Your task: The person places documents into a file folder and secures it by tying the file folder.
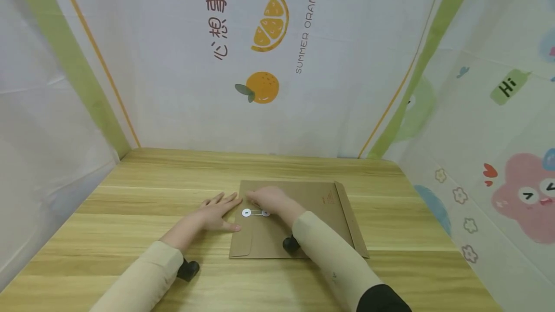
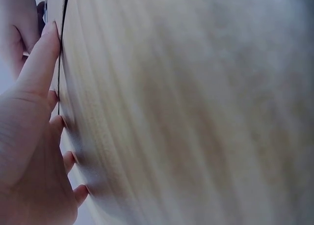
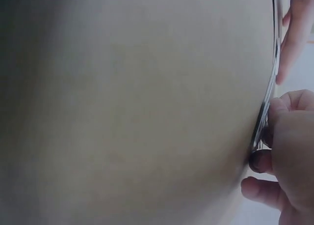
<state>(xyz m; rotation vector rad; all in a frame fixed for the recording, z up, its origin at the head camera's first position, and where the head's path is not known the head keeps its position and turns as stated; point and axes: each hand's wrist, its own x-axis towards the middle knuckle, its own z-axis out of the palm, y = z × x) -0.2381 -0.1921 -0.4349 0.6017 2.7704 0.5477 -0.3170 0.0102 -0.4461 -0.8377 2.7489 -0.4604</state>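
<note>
A brown kraft paper envelope lies flat on the wooden table. Two white button discs on it are joined by thin string. My left hand rests with spread, straight fingers across the envelope's left edge, the thumb below the discs. In the left wrist view, the fingertips press down on the surface. Over the envelope, my right hand has curled fingers just above the discs and pinches the string's end, which the fingers mostly hide. The right wrist view shows its thumb and fingers close together at the discs.
The wooden table extends around the envelope. A narrow fold runs down the envelope's right side. White printed cloth hangs behind the table and on both sides. Dark wrist mounts sit under both sleeves.
</note>
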